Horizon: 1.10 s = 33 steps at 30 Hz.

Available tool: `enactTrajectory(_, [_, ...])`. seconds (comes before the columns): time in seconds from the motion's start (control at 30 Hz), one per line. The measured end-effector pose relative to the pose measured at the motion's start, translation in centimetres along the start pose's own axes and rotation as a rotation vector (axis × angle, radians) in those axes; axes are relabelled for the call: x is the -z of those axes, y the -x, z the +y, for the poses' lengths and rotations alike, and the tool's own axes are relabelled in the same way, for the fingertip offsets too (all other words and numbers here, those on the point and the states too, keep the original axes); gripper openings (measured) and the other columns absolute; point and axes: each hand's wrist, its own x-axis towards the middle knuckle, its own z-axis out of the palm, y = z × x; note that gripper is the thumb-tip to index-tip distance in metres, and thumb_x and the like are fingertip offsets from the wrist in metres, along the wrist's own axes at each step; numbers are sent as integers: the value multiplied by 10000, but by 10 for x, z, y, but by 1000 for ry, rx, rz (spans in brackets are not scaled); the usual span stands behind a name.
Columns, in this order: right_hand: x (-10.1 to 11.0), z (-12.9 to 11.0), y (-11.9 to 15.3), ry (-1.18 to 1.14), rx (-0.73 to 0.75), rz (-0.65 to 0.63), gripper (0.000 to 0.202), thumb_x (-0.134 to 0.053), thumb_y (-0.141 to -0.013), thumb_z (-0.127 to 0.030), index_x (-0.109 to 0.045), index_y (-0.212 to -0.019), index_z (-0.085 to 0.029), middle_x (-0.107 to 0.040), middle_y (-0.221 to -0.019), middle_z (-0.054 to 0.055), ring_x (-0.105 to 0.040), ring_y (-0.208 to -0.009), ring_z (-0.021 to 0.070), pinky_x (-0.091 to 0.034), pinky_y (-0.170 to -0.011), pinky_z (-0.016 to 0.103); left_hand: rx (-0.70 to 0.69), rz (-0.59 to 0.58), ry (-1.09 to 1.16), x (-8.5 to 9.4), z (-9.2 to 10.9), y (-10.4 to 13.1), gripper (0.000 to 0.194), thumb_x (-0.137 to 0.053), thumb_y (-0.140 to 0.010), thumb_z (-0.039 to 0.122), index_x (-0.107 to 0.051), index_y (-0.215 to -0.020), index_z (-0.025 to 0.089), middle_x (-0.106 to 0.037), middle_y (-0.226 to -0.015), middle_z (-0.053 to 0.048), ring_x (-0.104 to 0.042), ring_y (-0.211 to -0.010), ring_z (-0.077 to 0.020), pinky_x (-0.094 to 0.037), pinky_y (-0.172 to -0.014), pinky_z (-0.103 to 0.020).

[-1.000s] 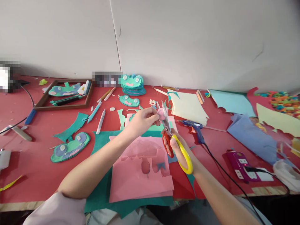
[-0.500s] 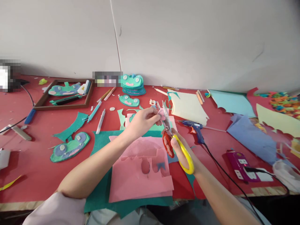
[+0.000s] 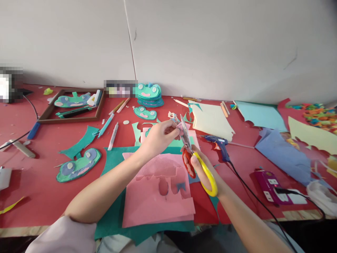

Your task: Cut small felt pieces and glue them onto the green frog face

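My left hand (image 3: 164, 136) pinches a small piece of pink felt (image 3: 180, 130) between thumb and fingers. My right hand (image 3: 201, 165) grips scissors (image 3: 207, 177) with one yellow and one red handle. Their blades point away from me and lie at the pink piece, beside my left fingertips. Below both hands is a larger pink felt sheet (image 3: 155, 207) with cut-out holes, lying over a dark green felt sheet (image 3: 113, 196). Part of the small pink piece is hidden by my fingers and the blades.
On the left lie a green frog-shaped felt piece (image 3: 79, 167) and a wooden frame (image 3: 71, 122). More frog faces are stacked (image 3: 149, 95) by the wall. To the right are a glue gun (image 3: 219, 142), its cord, a purple power strip (image 3: 271, 188) and blue felt (image 3: 281, 154).
The scissor blades have closed further on the small pink piece. My left hand has hardly moved.
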Motion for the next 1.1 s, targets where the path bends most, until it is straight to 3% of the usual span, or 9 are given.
enactTrajectory(0.9, [-1,-1,2,-43,-11,20,483,-391,-838,-668,-462,-971,-209,-426,-687,-29,-328,-487,80,-315,-443,240,10,36,67,-7,2,2,123,-503,-814,221,-539,-707,171,-618,-649,12,-595,-647,-100,-461,-661,-229])
enactTrajectory(1.1, [3,-4,1,-3,-22,-40,488,-350,-862,-656,-454,-1017,-205,-426,-694,-26,-371,-501,90,-357,-475,253,9,68,104,-12,1,3,117,-500,-810,207,-529,-701,174,-619,-664,13,-595,-662,-102,-457,-663,-232])
